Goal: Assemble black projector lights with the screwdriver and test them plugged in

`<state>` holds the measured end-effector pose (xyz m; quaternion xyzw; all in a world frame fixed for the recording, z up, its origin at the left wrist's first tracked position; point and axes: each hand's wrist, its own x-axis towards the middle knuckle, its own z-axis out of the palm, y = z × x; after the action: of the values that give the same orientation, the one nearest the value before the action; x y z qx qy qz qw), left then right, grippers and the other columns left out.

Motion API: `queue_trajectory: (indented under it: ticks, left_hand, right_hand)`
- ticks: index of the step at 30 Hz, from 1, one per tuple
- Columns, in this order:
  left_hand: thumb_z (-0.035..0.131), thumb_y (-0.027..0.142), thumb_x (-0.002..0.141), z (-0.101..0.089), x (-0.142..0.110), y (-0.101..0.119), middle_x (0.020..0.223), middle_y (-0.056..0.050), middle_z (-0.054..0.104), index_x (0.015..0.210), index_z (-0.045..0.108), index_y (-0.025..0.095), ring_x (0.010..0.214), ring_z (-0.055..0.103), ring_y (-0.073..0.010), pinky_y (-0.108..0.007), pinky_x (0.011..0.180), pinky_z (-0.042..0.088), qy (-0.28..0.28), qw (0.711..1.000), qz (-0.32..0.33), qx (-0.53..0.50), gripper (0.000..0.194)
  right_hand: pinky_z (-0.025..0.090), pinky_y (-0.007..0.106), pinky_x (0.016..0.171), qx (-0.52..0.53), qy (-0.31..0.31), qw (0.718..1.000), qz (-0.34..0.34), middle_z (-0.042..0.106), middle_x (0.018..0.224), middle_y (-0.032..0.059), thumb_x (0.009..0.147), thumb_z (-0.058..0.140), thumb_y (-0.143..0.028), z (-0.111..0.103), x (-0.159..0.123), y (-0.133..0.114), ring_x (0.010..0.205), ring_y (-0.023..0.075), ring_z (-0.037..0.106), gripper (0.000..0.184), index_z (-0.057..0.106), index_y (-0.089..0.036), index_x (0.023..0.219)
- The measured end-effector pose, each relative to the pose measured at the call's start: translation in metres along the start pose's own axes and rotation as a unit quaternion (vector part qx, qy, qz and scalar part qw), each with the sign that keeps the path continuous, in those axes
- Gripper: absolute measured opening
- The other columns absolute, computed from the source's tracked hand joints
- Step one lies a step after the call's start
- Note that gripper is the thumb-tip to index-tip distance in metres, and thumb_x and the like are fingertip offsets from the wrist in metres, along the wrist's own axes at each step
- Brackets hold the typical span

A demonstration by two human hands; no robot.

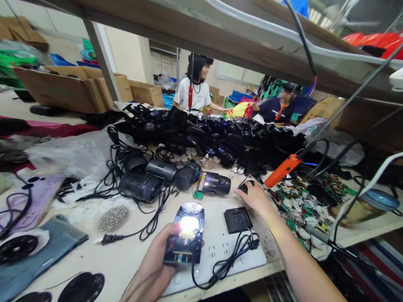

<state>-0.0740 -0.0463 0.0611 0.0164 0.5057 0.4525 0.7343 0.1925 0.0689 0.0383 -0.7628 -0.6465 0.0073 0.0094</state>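
My left hand (154, 262) grips a black box-shaped device with a lit lamp (185, 243), thumb on its near side. The lamp shines bright white, and a black cord runs from its lower end onto a white power strip (252, 253). My right hand (252, 195) is farther off, its fingers closed around a small black part (246, 187) whose shape is mostly hidden. Just beside that hand hangs an orange electric screwdriver (282, 171). A square black plastic cover (238, 220) lies between my hands. Beyond it is a black cylindrical housing (216, 183) with a small green circuit board (198, 194) attached.
Black housings (140, 186) with tangled cords lie left of centre, near a heap of small screws (113, 218). A large pile of black parts (189, 130) spans the back. Circuit boards and white pieces (302, 201) cover the right. Two people sit across the table.
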Motion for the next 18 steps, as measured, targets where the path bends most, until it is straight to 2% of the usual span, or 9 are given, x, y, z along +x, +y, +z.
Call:
queue_trajectory:
  ticks: [4,7,9,13,18]
  left_hand:
    - [0.063,0.018,0.072,0.003,-0.001,0.002,0.071,-0.013,0.074,0.088,0.063,0.012,0.063,0.072,-0.0306,-0.041,0.058,0.059,0.002,1.0,0.008,0.016,0.017]
    - [0.064,0.018,0.072,0.003,0.0,0.001,0.074,-0.015,0.074,0.085,0.062,0.013,0.064,0.072,-0.0315,-0.04,0.057,0.059,-0.004,0.999,0.017,0.03,0.015]
    - [0.064,0.018,0.071,0.002,0.003,0.0,0.075,-0.014,0.075,0.086,0.062,0.013,0.066,0.073,-0.0318,-0.041,0.058,0.059,-0.001,1.0,0.014,0.028,0.016]
    - [0.062,0.016,0.072,0.002,0.007,0.0,0.073,-0.011,0.074,0.088,0.063,0.013,0.064,0.073,-0.0307,-0.043,0.056,0.06,0.007,1.0,0.013,0.027,0.017]
    - [0.057,0.015,0.076,0.009,0.004,0.002,0.07,-0.014,0.073,0.088,0.063,0.008,0.061,0.072,-0.0311,-0.042,0.053,0.059,0.019,0.999,0.026,0.037,0.015]
  right_hand:
    - [0.041,0.039,0.096,0.007,0.044,0.999,0.009,0.052,0.124,0.0226,0.087,0.057,-0.053,0.003,-0.008,0.005,0.113,0.035,0.057,0.055,0.059,-0.012,0.123]
    - [0.041,0.034,0.097,0.009,0.072,0.997,0.015,0.037,0.141,0.0251,0.087,0.06,-0.047,0.007,-0.013,0.003,0.113,0.0316,0.059,0.058,0.051,-0.008,0.13]
    - [0.042,0.035,0.097,0.008,0.073,0.997,0.017,0.031,0.145,0.0289,0.087,0.059,-0.048,0.008,-0.013,0.002,0.115,0.0333,0.059,0.062,0.05,-0.004,0.13]
    - [0.041,0.041,0.097,0.001,0.056,0.998,0.019,0.039,0.139,0.036,0.09,0.05,-0.056,0.006,-0.002,0.001,0.118,0.0392,0.055,0.065,0.054,0.001,0.12]
    - [0.045,0.041,0.087,0.002,0.034,0.999,0.04,0.062,0.114,0.0282,0.094,0.037,-0.059,0.001,0.009,0.0,0.105,0.0355,0.063,0.064,0.048,-0.004,0.124]
